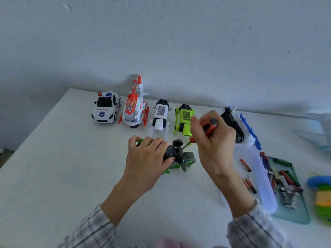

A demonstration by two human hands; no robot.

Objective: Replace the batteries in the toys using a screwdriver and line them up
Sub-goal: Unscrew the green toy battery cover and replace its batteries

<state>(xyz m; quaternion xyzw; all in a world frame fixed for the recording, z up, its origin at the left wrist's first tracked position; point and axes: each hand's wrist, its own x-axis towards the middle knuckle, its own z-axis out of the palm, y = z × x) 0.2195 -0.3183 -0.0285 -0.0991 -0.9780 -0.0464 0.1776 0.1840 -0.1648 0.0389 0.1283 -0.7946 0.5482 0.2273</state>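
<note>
Left hand (149, 154) gripping green toy (179, 158), right hand (214, 140) holding screwdriver (206, 128)

Left hand (149, 154) fingers curled, gripping; right hand (213, 140) fisted, raised.

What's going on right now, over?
Left hand grips upturned green toy car. Right hand holds red screwdriver, tip at its underside. Nothing in the way.

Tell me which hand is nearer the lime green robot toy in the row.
Right. The right hand, holding the screwdriver, sits just beside the lime green robot toy; the left hand is lower left, gripping the green car.
</note>
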